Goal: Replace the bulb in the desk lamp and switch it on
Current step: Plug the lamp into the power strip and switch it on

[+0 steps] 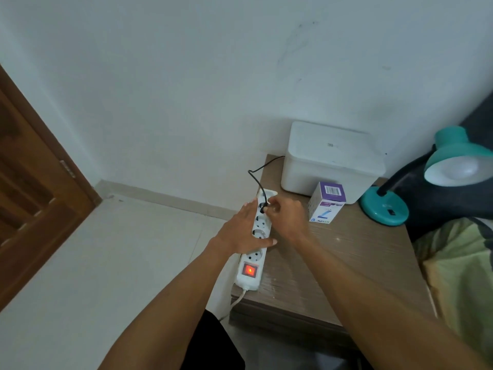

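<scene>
A teal desk lamp (384,206) stands at the right of the wooden bedside table (346,257), its shade (458,161) holding a white bulb (464,169) that is unlit. A white power strip (253,260) lies along the table's left edge, its red switch (250,270) glowing. My left hand (240,233) lies flat on the strip, fingers straight, thumb across it. My right hand (285,214) pinches a black plug (264,208) at a socket near the strip's far end. The plug's black cord (256,180) runs back behind the white box.
A white lidded box (330,161) sits at the back of the table against the wall. A small purple and white bulb carton (326,202) stands in front of it. A bed with green bedding (458,268) is on the right, a brown door (34,188) on the left.
</scene>
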Demonstrator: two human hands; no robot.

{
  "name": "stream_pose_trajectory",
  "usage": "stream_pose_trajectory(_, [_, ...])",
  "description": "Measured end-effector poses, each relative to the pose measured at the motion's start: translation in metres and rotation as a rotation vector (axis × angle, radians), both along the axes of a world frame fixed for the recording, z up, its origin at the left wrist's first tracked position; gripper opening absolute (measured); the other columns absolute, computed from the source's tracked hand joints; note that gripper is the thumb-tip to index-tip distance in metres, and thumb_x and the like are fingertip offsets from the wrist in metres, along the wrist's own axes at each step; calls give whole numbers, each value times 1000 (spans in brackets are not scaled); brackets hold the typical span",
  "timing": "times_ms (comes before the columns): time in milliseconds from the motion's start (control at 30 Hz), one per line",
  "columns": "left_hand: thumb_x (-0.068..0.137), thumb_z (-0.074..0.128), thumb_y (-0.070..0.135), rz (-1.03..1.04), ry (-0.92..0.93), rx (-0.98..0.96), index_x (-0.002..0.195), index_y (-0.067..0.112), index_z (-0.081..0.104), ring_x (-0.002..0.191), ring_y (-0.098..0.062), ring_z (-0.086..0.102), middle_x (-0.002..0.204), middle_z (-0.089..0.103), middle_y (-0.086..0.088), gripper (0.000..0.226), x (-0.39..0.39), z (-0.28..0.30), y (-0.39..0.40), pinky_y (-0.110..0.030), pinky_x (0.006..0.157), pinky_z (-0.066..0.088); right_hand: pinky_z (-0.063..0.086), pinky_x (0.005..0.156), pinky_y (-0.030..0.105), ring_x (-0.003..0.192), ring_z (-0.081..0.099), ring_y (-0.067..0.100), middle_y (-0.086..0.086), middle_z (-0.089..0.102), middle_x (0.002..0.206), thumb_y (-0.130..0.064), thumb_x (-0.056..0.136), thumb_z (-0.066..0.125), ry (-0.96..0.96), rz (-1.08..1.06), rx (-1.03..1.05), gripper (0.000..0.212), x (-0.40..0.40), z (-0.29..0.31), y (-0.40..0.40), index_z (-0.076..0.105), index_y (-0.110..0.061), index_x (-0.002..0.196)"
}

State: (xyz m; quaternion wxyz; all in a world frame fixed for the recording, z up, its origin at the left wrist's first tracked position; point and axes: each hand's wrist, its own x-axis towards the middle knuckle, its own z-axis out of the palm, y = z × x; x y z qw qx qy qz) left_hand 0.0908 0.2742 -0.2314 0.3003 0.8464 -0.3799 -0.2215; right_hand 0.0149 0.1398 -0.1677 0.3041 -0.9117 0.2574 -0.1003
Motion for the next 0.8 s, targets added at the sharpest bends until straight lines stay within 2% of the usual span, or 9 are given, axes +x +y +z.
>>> stream_pose_trajectory(67, [80,66,77,-14,-64,87,164,25,-9,161,-24,-1,174,0,-3,124,-5,6,1,-47,130,11,57,86,38,101,70,21,6,75,114,-34,99,61,-12,11,-3,36,-15,5,1,67,-15,129])
stream_pose_trajectory(133, [87,62,72,17,-171,123,165,14,-5,161,-27,-1,174,-2,-10,117,-15,11,3,-44,129,10,57,85,37,101,71,24,9,75,113,-34,103,55,-25,20,-38,36,-35,9,0,66,-15,131])
stream_pose_trajectory(200, [92,63,60,58,-317,47,164,8,13,158,-34,16,171,15,-15,101,-31,14,3,-45,126,24,54,84,33,102,70,24,9,75,114,-32,104,52,-39,17,-77,35,-58,10,-3,64,-17,134])
stream_pose_trajectory(267, [95,64,45,74,-445,-59,159,8,30,151,-33,34,164,32,-15,82,-54,20,-3,-45,120,38,53,92,34,107,68,21,7,72,121,-32,105,50,-27,1,-84,38,-83,7,-10,59,-19,139])
stream_pose_trajectory(367, [101,56,39,8,-500,-157,158,13,37,152,-26,34,164,38,-11,65,-93,29,-22,-43,124,33,50,103,37,116,64,14,2,68,130,-33,104,50,-16,-48,-77,36,-121,-7,-27,59,-23,137])
stream_pose_trajectory(433, [105,49,40,-88,-472,-166,159,17,35,155,-23,27,166,34,-8,60,-114,31,-40,-40,128,22,48,105,34,120,61,12,0,66,134,-32,103,51,-22,-110,-77,35,-147,-13,-43,58,-24,137])
stream_pose_trajectory(500, [106,45,42,-180,-436,-154,159,18,33,157,-21,23,168,30,-7,60,-131,32,-62,-40,129,18,44,106,32,125,58,14,1,62,139,-32,104,51,-13,-167,-107,37,-171,-17,-64,57,-22,138])
stream_pose_trajectory(633, [109,34,47,-300,-413,-59,162,21,25,159,-19,12,171,19,-6,60,-159,28,-111,-40,130,7,28,122,40,148,34,22,9,41,158,-35,105,45,40,-267,-162,50,-209,-29,-107,43,-13,150])
stream_pose_trajectory(800, [109,23,54,-360,-380,47,164,19,13,160,-19,1,173,8,-5,66,-177,13,-170,-38,128,0,20,126,43,152,27,28,17,35,160,-33,106,38,80,-294,-250,56,-237,-46,-155,36,-2,153])
